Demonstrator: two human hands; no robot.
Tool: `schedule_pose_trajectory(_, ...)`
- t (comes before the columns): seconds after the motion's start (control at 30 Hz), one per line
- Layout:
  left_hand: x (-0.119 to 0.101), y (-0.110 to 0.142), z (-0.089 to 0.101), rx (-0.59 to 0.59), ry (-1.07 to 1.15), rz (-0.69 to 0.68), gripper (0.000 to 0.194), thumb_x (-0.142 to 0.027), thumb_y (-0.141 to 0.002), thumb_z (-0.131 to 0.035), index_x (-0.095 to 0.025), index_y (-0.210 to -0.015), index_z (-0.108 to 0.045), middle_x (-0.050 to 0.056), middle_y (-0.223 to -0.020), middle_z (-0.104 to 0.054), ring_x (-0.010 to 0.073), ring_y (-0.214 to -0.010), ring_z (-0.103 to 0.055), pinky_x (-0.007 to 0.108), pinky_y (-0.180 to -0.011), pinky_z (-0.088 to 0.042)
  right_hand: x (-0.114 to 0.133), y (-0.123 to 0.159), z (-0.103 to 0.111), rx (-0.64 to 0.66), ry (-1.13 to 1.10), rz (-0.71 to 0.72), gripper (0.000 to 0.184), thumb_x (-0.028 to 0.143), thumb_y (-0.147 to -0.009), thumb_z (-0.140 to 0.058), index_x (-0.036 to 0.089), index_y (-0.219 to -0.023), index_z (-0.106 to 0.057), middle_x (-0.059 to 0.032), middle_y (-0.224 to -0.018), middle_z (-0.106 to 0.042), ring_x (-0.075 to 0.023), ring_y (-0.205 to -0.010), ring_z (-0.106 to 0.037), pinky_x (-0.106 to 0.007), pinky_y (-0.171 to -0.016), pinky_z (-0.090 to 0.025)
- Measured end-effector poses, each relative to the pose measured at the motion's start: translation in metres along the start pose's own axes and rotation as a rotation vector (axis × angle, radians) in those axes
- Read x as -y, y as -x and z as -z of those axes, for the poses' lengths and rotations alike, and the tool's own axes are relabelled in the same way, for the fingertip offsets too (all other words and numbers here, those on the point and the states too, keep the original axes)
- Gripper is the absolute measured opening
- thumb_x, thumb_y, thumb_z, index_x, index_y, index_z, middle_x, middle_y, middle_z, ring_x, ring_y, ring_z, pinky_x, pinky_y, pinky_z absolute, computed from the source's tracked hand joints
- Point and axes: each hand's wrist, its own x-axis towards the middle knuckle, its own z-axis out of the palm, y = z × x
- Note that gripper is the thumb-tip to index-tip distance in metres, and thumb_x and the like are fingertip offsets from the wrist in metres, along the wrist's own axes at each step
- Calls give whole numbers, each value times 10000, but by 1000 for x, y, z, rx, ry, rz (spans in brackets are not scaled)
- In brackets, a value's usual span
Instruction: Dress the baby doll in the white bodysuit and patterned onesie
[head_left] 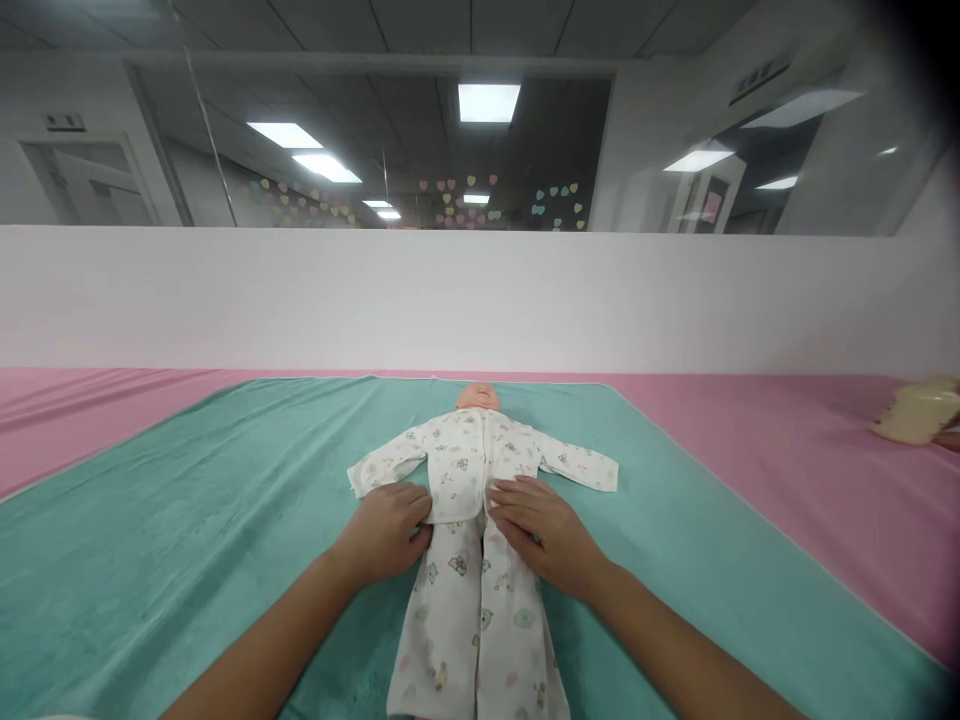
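A baby doll (478, 397) lies on its back with its head at the far end. It wears a white printed baby jacket (454, 465) with sleeves spread to both sides, and matching white pants (457, 640) stretch toward me. My left hand (386, 530) has its fingers curled at the jacket's lower left side, pinching the edge near the hem. Across the jacket's right front lies my right hand (546, 530), its fingers stretched out near the middle opening. The doll's own hands are hidden within the sleeves.
Beneath the doll is a green cloth (225, 530) over a pink cover (810, 470). A pale yellow object (915, 412), cut by the frame, stands at the far right. Behind is a low white wall (480, 300) with large windows above it.
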Motion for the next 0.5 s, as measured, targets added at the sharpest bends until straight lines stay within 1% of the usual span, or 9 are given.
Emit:
schedule_pose_trajectory(0.07,-1,-1,-3,-92,12,32,98,-151,-786,-423,-186,-807,-512,40,-799,-583,170,-731,-524,290,-612,-369,3,0,5,11,-88,6,216,178,-874,-446,235,-996,-615,-14,-1026,-674,-165,-1044,-578,-374,-982,-408)
schedule_pose_trajectory(0.13,-3,-2,-6,-210,47,36,214,-145,-811,-418,-177,-1007,-499,75,-955,-587,194,-882,-533,308,-711,-408,7,1,9,4,-164,-26,197,174,-871,-438,235,-931,-615,-15,-939,-685,-161,-939,-612,-354,-906,-462)
schedule_pose_trajectory(0.17,-5,-3,-8,-259,74,26,259,-142,-824,-416,-177,-1073,-475,83,-999,-580,197,-931,-526,316,-752,-415,9,1,10,-12,-192,-49,193,177,-871,-435,237,-915,-613,-18,-913,-683,-161,-901,-618,-347,-868,-481)
schedule_pose_trajectory(0.2,-6,-4,-9,-292,99,7,267,-145,-837,-413,-181,-1097,-466,83,-1006,-578,195,-944,-524,321,-772,-418,10,1,10,-36,-209,-70,191,183,-872,-433,238,-911,-611,-23,-909,-680,-163,-886,-617,-345,-845,-491)
schedule_pose_trajectory(0.27,-12,-5,-10,-315,129,-52,218,-149,-856,-409,-193,-1054,-490,65,-931,-589,183,-883,-535,320,-747,-425,10,2,8,-90,-203,-109,196,203,-878,-432,241,-954,-609,-38,-973,-667,-176,-942,-601,-361,-862,-486)
schedule_pose_trajectory(0.33,-19,-4,-10,-314,123,-130,180,-138,-855,-416,-190,-993,-518,48,-825,-589,168,-772,-534,309,-674,-422,8,2,4,-102,-158,-158,228,236,-880,-442,245,-1054,-590,-50,-1122,-621,-196,-1085,-541,-403,-942,-444)
schedule_pose_trajectory(0.37,-23,-4,-9,-301,112,-182,175,-124,-848,-422,-186,-974,-526,42,-785,-584,162,-728,-527,305,-643,-414,6,2,2,-78,-130,-175,263,259,-879,-451,245,-1114,-568,-54,-1199,-582,-206,-1155,-495,-430,-984,-410)
schedule_pose_trajectory(0.43,-31,-2,-7,-268,96,-274,172,-97,-833,-428,-176,-941,-536,32,-726,-569,154,-665,-504,298,-590,-392,4,1,-1,9,-86,-186,345,298,-876,-462,239,-1213,-513,-60,-1306,-500,-218,-1243,-412,-476,-1045,-336)
schedule_pose_trajectory(0.5,-37,-1,-5,-243,118,-306,152,-91,-824,-431,-173,-898,-537,27,-696,-553,152,-640,-483,296,-564,-374,3,1,-2,85,-75,-172,380,310,-877,-461,231,-1248,-488,-59,-1339,-468,-218,-1266,-385,-492,-1075,-282)
